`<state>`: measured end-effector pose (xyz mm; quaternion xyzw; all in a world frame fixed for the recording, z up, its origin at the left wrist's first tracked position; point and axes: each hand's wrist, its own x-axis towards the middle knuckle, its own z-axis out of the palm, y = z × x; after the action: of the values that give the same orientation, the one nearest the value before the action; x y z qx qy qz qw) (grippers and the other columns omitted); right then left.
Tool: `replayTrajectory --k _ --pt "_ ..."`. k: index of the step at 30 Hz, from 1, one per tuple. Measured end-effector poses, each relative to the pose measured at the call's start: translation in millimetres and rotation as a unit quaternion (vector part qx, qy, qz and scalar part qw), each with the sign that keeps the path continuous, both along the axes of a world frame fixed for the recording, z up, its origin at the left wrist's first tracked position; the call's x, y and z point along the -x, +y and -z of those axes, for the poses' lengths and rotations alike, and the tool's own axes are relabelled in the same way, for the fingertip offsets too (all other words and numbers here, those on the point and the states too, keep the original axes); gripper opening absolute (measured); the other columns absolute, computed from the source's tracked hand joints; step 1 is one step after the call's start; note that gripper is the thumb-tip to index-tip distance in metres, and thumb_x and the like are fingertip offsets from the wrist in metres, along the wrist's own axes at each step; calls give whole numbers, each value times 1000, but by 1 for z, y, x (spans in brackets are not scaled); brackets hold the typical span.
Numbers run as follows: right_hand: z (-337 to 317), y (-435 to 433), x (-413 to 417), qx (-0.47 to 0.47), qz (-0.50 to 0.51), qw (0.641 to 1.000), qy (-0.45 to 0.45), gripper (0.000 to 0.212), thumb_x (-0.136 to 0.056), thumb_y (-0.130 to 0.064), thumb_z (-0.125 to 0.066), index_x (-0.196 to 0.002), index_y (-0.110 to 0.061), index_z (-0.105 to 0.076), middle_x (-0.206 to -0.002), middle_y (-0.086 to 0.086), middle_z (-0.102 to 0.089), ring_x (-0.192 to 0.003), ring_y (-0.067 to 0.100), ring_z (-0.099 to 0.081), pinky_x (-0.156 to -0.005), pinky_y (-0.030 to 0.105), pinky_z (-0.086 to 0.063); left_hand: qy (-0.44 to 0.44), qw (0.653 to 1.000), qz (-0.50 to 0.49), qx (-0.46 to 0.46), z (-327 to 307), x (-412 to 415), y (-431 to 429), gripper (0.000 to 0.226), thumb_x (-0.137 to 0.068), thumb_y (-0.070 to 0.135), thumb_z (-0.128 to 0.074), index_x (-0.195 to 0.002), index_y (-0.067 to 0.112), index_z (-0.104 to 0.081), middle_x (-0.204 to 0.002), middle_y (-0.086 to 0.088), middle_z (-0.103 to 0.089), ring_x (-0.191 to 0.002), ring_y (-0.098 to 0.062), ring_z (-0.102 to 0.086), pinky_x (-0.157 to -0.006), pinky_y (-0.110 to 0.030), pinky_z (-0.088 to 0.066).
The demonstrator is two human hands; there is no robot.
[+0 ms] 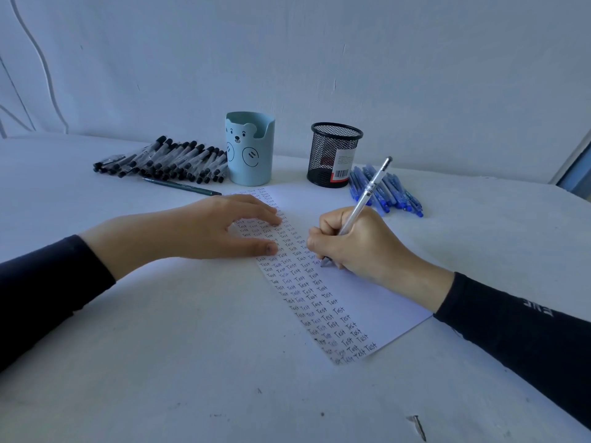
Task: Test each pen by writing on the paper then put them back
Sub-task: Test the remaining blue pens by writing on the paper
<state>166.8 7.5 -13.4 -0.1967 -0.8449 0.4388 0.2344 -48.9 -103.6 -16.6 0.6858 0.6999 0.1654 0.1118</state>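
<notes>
The right hand point(361, 244) sits at about three o'clock of the written columns, its fingers and thumb curled tight round a white pen point(370, 188). The barrel leans up and away toward one o'clock; the dark tip meets the paper point(377, 314) just right of the rows of "Test". Whether it is laying down ink at this instant is hard to tell, since the fingers crowd the tip.

The left hand point(204, 228) comes in from nine o'clock and lies flat, fingers straight and slightly spread, their ends pressing on the sheet's left edge.

The paper lies slantwise on the white table point(160, 362), its long side running from twelve o'clock down toward five.

Beyond the sheet, at eleven o'clock, stands a pale blue bear cup point(250, 148), and at one o'clock a black mesh cup point(334, 155) with a barcode label. A heap of black-capped pens point(166, 161) lies at nine o'clock of the bear cup, touching it, with a single dark green pen point(182, 186) lying in front of the heap. A heap of blue pens point(387, 193) lies at four o'clock of the mesh cup, just behind the right hand.
</notes>
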Motion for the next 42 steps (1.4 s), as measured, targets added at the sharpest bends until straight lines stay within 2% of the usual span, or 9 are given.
replayTrajectory --k 7,15,20,25,27,30,34,38,42 --pt "0 1 -1 7 5 1000 14 41 -89 -4 -65 -53 -6 -46 -45 -8 -55 -38 0 -50 -44 12 -41 -1 1000 3 -2 1 0 0 70 -66 87 -47 -126 52 -52 -137 32 -43 -126 9 -41 -108 -24 -36" --pt "0 0 -1 -3 13 1000 0 46 -89 -5 -65 -48 -13 -45 -41 -13 -53 -50 3 -57 -63 35 -59 5 1000 9 -6 1 1 1 70 -66 87 -45 -126 52 -52 -138 30 -43 -127 7 -41 -108 -26 -38" --pt "2 3 0 -7 9 1000 -3 44 -89 -3 -65 -51 -10 -44 -42 -14 -54 -47 -1 -56 -52 16 -49 6 1000 13 -9 2 1 1 70 -66 88 -45 -126 52 -52 -137 31 -43 -126 8 -41 -107 -25 -37" --pt "0 9 -1 21 18 1000 12 41 -95 -15 -61 -56 -6 -49 -50 -4 -61 -45 6 -51 -51 16 -45 13 1000 10 -21 3 0 1 70 -67 86 -45 -126 49 -54 -136 30 -44 -126 8 -41 -106 -19 -31" --pt "-2 10 -2 15 22 1000 11 40 -96 -19 -59 -62 1 -53 -53 -4 -63 -46 6 -51 -52 15 -45 16 999 6 -31 4 0 -1 67 -70 85 -44 -124 48 -56 -135 28 -47 -125 5 -45 -108 -25 -36" --pt "-13 7 -7 -3 33 999 24 39 -97 -20 -59 -61 -6 -54 -56 -6 -64 -47 6 -51 -52 15 -44 58 994 14 -94 2 -2 -4 53 -80 75 -42 -118 45 -63 -127 26 -56 -114 6 -54 -100 -33 -48" --pt "-40 -2 -31 7 71 992 100 37 -98 -17 -57 -67 4 -56 -55 -7 -61 -45 4 -48 -48 13 -39 34 977 38 -208 -21 -27 1 43 -87 60 -44 -113 36 -68 -114 21 -65 -103 5 -59 -91 -20 -51" --pt "-44 -18 -77 -41 111 984 134 39 -98 -14 -56 -65 6 -53 -63 16 -61 -45 -1 -51 -50 11 -41 5 960 95 -263 -33 -80 5 31 -91 44 -51 -106 27 -73 -100 16 -69 -94 2 -62 -83 -17 -49" --pt "-47 -27 -140 -75 193 968 144 43 -99 -19 -56 -63 5 -55 -43 -15 -52 -43 -1 -51 -49 9 -37 -3 941 184 -285 -39 -145 8 28 -92 36 -53 -104 22 -74 -95 15 -70 -87 2 -62 -77 -23 -51"
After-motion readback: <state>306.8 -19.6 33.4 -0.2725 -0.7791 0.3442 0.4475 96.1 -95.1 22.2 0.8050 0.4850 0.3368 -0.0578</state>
